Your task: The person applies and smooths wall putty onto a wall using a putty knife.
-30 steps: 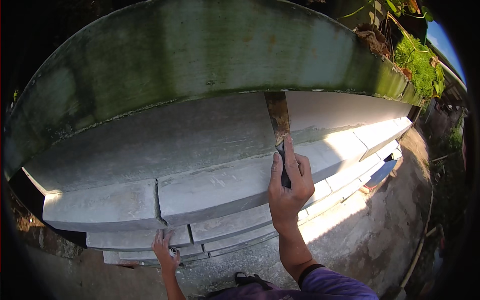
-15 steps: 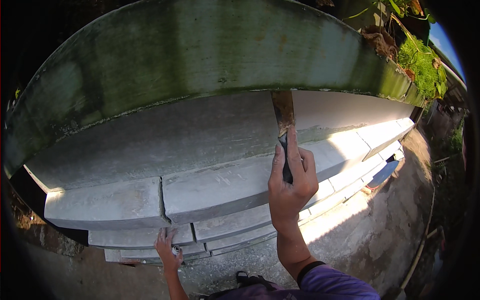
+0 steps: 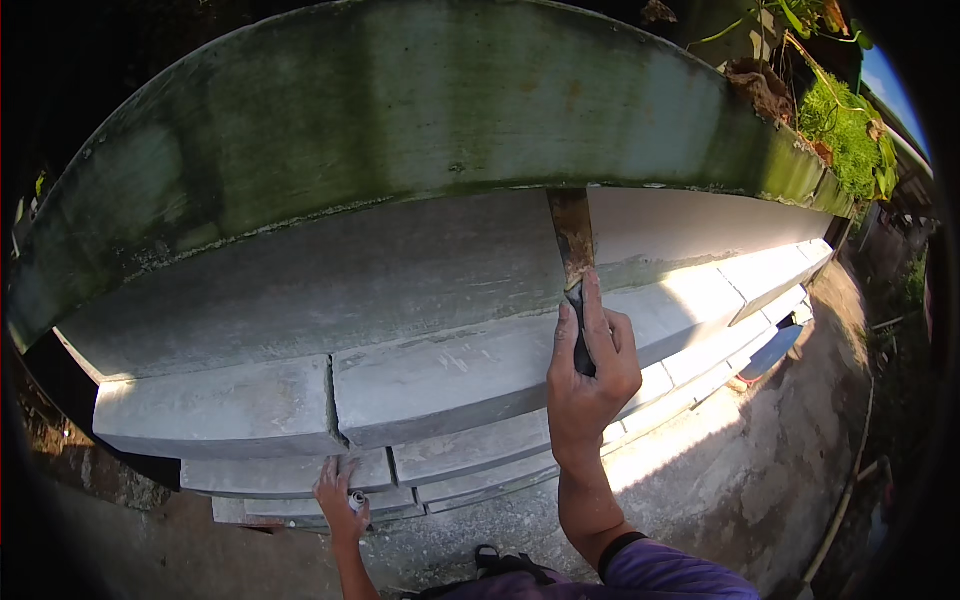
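Note:
In my right hand (image 3: 594, 385) is a putty knife (image 3: 574, 232), its dark handle held along my fingers. The broad, stained blade points up, and its far end is at the lower edge of a green-stained concrete slab (image 3: 440, 110), in front of the pale wall (image 3: 330, 250) beneath. Lower left, my left hand (image 3: 342, 495) has its fingers stretched against the front of a lower grey block step (image 3: 290, 474). A small round whitish object (image 3: 357, 499) shows beside its thumb; I cannot make out what it is. Dust coats both hands.
Grey blocks (image 3: 440, 385) form steps below the wall, with a dark open joint (image 3: 336, 400) between two of them. Plants (image 3: 838, 135) grow at the slab's upper right end. A blue object (image 3: 772, 352) lies by the steps' right end, on the concrete ground (image 3: 740, 480).
The whole view has shifted slightly, moving things a little right and down in the picture. My grip on the putty knife and my left hand's place look the same.

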`<move>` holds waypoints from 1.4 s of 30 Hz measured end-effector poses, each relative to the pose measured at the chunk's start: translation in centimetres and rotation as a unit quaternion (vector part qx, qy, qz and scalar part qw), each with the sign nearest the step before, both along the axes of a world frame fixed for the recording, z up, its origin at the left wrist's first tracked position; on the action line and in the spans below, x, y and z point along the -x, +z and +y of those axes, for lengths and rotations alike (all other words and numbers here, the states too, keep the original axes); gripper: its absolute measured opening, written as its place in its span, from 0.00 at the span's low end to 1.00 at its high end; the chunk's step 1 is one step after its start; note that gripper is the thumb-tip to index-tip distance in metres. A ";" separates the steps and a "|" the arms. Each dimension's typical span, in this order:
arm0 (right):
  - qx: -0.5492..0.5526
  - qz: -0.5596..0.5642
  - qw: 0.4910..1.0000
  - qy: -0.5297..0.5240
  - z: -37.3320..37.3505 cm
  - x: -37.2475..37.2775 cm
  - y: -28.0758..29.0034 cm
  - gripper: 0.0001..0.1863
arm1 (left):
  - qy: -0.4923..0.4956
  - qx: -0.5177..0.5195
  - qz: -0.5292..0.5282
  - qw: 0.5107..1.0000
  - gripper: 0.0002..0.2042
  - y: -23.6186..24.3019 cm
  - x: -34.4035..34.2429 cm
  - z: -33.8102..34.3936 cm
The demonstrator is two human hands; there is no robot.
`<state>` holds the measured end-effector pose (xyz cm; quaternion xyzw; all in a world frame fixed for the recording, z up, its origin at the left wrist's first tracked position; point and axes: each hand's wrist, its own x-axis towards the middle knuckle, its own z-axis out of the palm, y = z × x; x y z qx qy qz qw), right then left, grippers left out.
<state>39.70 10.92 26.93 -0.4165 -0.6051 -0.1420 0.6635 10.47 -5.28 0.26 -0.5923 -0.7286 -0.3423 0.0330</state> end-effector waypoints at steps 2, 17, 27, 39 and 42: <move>-0.012 -0.002 1.000 -0.017 0.4 0.2 1.0 0.26 | -0.005 -0.008 -0.001 1.000 0.36 -0.1 -0.4 0.0; -0.007 0.016 1.000 0.025 0.0 0.9 0.0 0.28 | -0.001 0.005 0.000 1.000 0.37 0.7 0.0 0.1; 0.014 0.035 0.999 0.011 0.2 0.2 0.0 0.27 | -0.004 -0.005 -0.010 1.000 0.34 0.5 -0.2 0.1; 0.001 0.025 1.000 0.011 0.1 0.4 0.9 0.26 | 0.009 -0.001 0.003 1.000 0.38 0.2 -0.7 0.1; -0.005 0.045 0.999 0.024 0.6 0.3 -0.2 0.26 | 0.011 0.002 -0.001 1.000 0.37 0.9 -1.1 0.6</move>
